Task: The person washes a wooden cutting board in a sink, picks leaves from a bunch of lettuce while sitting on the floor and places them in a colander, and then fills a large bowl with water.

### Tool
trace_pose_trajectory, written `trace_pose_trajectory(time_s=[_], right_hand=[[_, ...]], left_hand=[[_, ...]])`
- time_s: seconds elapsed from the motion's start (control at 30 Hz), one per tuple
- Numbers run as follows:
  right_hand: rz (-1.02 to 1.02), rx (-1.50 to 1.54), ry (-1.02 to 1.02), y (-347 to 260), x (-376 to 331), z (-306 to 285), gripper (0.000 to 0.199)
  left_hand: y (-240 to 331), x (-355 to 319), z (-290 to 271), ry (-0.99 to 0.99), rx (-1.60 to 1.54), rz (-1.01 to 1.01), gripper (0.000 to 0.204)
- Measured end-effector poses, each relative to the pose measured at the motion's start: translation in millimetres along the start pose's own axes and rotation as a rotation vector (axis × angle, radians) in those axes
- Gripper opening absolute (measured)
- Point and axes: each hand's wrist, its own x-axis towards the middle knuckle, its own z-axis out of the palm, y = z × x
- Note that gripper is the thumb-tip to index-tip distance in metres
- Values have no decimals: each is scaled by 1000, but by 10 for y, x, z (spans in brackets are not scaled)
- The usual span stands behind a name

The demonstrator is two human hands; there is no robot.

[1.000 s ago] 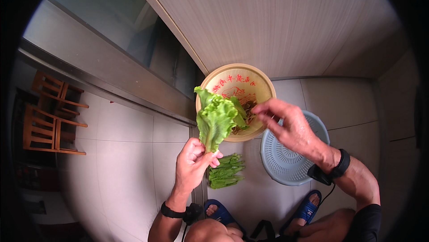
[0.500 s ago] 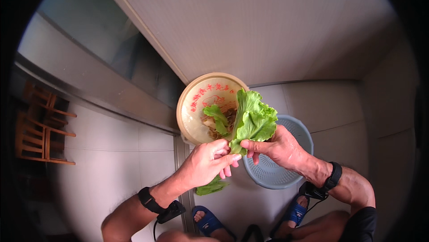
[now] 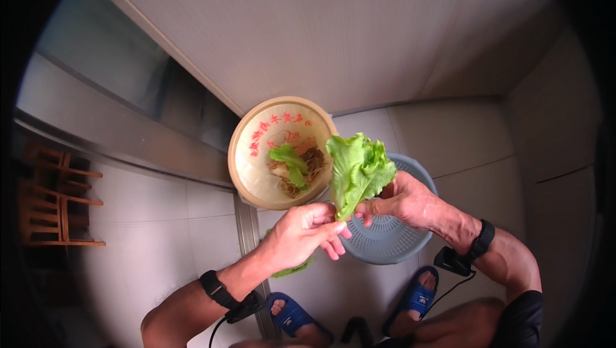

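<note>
A bunch of green lettuce leaves (image 3: 359,171) is held upright between my hands, its stem end down. My left hand (image 3: 305,232) pinches the base between thumb and fingers. On the other side, my right hand (image 3: 404,203) grips the lower right of the leaves; some of its fingers are hidden behind them. Just beyond my left hand stands a beige bin (image 3: 240,168) with red printing inside, holding a loose green leaf (image 3: 290,163) and brownish scraps. Below my right hand is a grey-blue plastic colander (image 3: 391,255), partly covered by the hand and lettuce.
More green leaves (image 3: 294,267) lie on the tiled floor, partly behind my left wrist. My feet in blue slippers (image 3: 292,314) are at the near edge. A sliding door track (image 3: 247,226) runs along the left, with wooden chairs (image 3: 61,213) beyond. A pale panel (image 3: 308,33) rises behind the bin.
The view has shifted, so the bin and colander appear farther left. The lettuce has turned slightly in my hands, which stay close together on it.
</note>
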Motion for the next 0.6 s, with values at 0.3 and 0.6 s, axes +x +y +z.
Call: trace_pose_trajectory(time_s=[0.3,0.6], right_hand=[[191,25,15,192,152,416,23],[119,241,108,444,224,579,13]], left_hand=[[-360,-184,-250,121,100,55,18],[-622,-254,-322,86,-51,77,20]])
